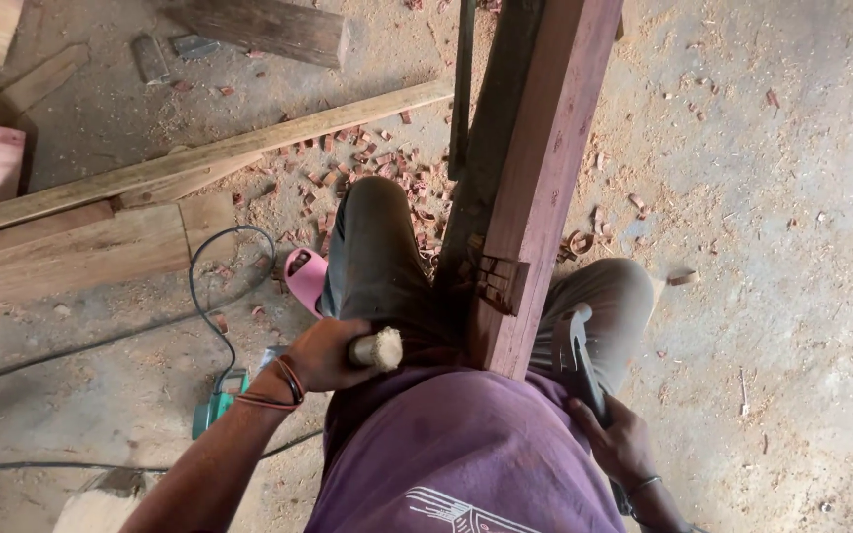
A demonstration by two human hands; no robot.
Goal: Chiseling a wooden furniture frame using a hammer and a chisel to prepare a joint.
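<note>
Sawdust floor [792, 247], planks [81, 247], green power tool [217, 405]

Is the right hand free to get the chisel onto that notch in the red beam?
Probably yes. The right hand holds the chisel just right of the red beam, and the notch faces that side with nothing between them.

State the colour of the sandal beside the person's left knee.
Pink; the sandal shows in the head view, on the dusty floor.

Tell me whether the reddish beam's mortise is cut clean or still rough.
Rough: the mortise in the reddish beam shows jagged, splintered wood, with chips on the floor.
</note>
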